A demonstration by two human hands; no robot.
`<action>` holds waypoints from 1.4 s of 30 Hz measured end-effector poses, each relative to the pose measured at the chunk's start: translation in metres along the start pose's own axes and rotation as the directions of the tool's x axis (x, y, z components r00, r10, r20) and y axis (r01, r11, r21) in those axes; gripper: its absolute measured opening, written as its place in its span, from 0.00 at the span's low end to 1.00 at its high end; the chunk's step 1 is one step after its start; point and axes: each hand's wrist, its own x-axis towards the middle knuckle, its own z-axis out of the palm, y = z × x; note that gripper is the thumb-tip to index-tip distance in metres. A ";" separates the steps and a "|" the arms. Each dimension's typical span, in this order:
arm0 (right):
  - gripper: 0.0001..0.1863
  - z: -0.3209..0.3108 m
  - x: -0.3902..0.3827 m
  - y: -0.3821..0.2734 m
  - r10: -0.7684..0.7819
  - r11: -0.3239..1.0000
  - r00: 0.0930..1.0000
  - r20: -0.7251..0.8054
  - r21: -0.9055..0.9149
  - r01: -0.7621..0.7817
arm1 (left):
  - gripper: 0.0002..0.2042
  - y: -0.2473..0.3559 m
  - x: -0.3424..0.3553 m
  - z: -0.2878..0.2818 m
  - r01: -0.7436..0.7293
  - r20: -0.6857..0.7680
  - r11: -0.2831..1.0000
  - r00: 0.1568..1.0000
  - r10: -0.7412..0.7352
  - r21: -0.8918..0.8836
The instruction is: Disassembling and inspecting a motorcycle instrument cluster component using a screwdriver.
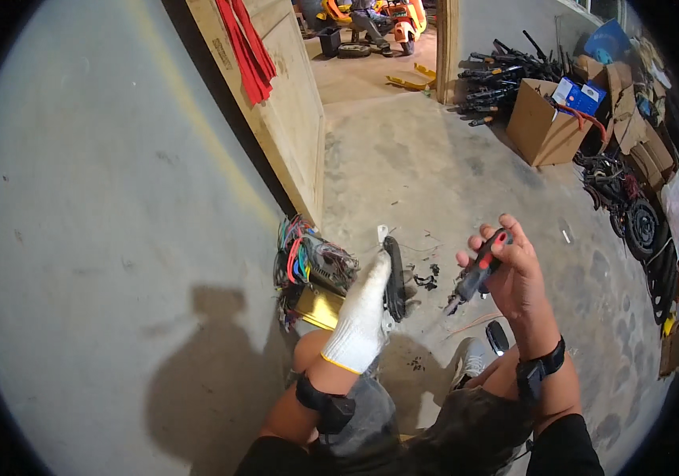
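My left hand (361,313), in a white knit glove, grips a long black part (394,278) with a pale metal tab at each end. The part is held nearly upright in the picture, over the floor between my legs, and the glove hides its left side. My right hand (518,266) is bare and closed round a tool with a black-and-red handle (483,264). The tool's narrow end slants down to the left, apart from the black part. Its tip is blurred, so its exact kind cannot be made out.
By the wall at left lie a bundle of coloured wires (298,250) and a gold-coloured metal piece (319,308). Small black scraps (428,279) litter the concrete floor. An open wooden door (296,103) stands ahead. A cardboard box (545,127) and piled parts line the right side.
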 end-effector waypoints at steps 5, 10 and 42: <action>0.21 -0.008 0.004 0.028 -0.244 0.970 0.969 0.022 -0.006 0.244 | 0.20 -0.002 0.003 -0.005 -0.058 -0.096 0.986 0.994 0.044 -0.158; 0.33 0.004 -0.011 0.041 -0.291 0.927 0.941 0.170 -0.194 0.322 | 0.21 0.001 0.006 -0.005 -0.036 -0.146 0.983 0.989 0.009 -0.180; 0.39 0.005 -0.006 0.018 -0.528 0.732 0.847 0.056 -0.477 0.487 | 0.21 -0.001 0.001 0.003 0.084 0.207 0.955 0.978 -0.024 -0.286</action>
